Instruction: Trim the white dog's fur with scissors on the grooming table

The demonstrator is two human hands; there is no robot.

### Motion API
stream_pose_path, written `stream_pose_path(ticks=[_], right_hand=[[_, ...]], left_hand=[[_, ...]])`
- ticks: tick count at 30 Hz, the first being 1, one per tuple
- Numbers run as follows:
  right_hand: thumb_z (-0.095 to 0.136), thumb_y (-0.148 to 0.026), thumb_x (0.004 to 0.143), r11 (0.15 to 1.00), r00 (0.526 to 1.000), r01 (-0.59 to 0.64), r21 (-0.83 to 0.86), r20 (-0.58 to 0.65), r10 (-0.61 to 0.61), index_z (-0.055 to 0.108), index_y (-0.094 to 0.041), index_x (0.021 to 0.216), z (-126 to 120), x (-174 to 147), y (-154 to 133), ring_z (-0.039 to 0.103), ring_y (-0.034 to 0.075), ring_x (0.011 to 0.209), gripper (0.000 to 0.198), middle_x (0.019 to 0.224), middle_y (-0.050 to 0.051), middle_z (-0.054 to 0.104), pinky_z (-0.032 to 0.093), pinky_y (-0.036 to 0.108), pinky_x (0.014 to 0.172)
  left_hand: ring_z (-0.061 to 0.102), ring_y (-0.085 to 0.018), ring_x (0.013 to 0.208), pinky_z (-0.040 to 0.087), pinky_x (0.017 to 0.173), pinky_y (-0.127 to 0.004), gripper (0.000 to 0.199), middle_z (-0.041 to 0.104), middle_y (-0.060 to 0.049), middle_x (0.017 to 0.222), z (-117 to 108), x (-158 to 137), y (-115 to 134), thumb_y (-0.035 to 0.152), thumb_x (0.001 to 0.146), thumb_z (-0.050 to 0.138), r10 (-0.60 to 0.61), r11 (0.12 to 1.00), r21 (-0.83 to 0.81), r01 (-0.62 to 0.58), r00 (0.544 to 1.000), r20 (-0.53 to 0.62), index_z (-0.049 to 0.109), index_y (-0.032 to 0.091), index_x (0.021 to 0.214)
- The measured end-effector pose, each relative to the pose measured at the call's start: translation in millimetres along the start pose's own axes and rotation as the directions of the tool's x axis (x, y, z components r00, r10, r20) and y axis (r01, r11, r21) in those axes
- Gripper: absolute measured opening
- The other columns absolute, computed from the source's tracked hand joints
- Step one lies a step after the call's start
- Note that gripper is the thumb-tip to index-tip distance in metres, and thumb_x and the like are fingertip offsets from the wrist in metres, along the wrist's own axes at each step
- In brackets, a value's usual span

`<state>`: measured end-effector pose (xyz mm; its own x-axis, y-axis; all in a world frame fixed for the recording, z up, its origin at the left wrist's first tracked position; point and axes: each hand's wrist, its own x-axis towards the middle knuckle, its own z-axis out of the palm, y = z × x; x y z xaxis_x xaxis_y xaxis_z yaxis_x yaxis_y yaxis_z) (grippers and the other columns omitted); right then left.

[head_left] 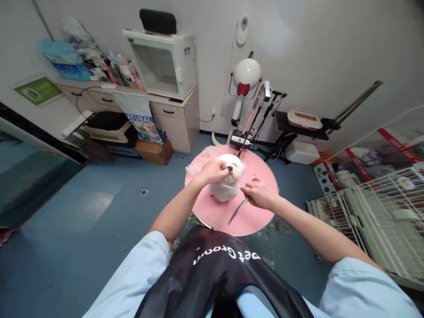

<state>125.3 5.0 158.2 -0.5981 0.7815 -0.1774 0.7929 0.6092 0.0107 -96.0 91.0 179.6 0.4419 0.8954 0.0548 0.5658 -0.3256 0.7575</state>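
A small fluffy white dog (224,191) sits on a round pink grooming table (260,165), its dark nose facing me. My left hand (212,172) is at the side of its face, fingers closed on the muzzle beside the nose. In my right hand (257,193) are grooming scissors (237,211), held to the right of the dog's body. The blades point down and left over the table, apart from the coat. Whether they are parted is too small to tell. Tufts of cut white fur (195,168) lie on the table's left side.
Behind the table stand a white dryer (247,74) on a post and a power strip (241,140). A wire cage (374,221) is close on the right. Cabinets (175,123) with a glass-fronted box (159,64) line the back left. Loose hair lies on the blue floor (126,229).
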Motion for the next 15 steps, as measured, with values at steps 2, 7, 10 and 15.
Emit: stream_pose_path(ticks=[2,7,10,15], right_hand=[[0.046,-0.016,0.090,0.997,0.998,-0.064,-0.043,0.004,0.065,0.071,-0.012,0.097,-1.6,1.4,-6.6,0.062,0.019,0.076,0.026,0.087,0.013,0.070,0.032,0.035,0.084],[0.048,-0.017,0.090,0.983,0.972,0.183,0.029,0.142,-0.185,0.072,-0.015,0.090,1.3,-0.5,-26.5,0.062,0.019,0.074,0.023,0.084,0.011,0.070,0.034,0.034,0.082],[0.045,-0.016,0.092,1.000,0.998,-0.015,-0.016,0.065,0.016,0.071,-0.013,0.099,-2.2,2.1,-28.1,0.064,0.020,0.078,0.027,0.089,0.014,0.071,0.036,0.035,0.083],[0.053,-0.012,0.083,0.999,0.979,-0.029,0.019,0.202,0.025,0.073,-0.014,0.087,2.8,2.0,-36.4,0.066,0.022,0.075,0.020,0.084,0.013,0.072,0.038,0.034,0.075]], left_hand=[[0.042,-0.011,0.056,0.025,0.057,-0.027,0.025,0.050,0.000,0.055,0.7,1.2,0.2,0.025,0.077,0.056,-0.012,0.999,0.044,0.011,1.000,0.019,0.047,0.017,0.056],[0.041,-0.011,0.056,0.024,0.056,-0.027,0.026,0.050,0.000,0.057,3.1,3.8,0.0,0.027,0.077,0.055,-0.029,0.998,0.063,0.028,0.999,0.027,0.044,0.017,0.056],[0.041,-0.011,0.056,0.024,0.056,-0.028,0.025,0.050,0.000,0.056,4.9,5.6,-0.4,0.026,0.076,0.055,-0.002,0.998,0.065,0.000,1.000,0.031,0.044,0.017,0.055],[0.041,-0.011,0.056,0.023,0.055,-0.028,0.024,0.048,0.001,0.055,8.8,10.2,-1.6,0.026,0.076,0.054,-0.006,0.999,0.042,0.005,0.999,0.044,0.044,0.017,0.056]])
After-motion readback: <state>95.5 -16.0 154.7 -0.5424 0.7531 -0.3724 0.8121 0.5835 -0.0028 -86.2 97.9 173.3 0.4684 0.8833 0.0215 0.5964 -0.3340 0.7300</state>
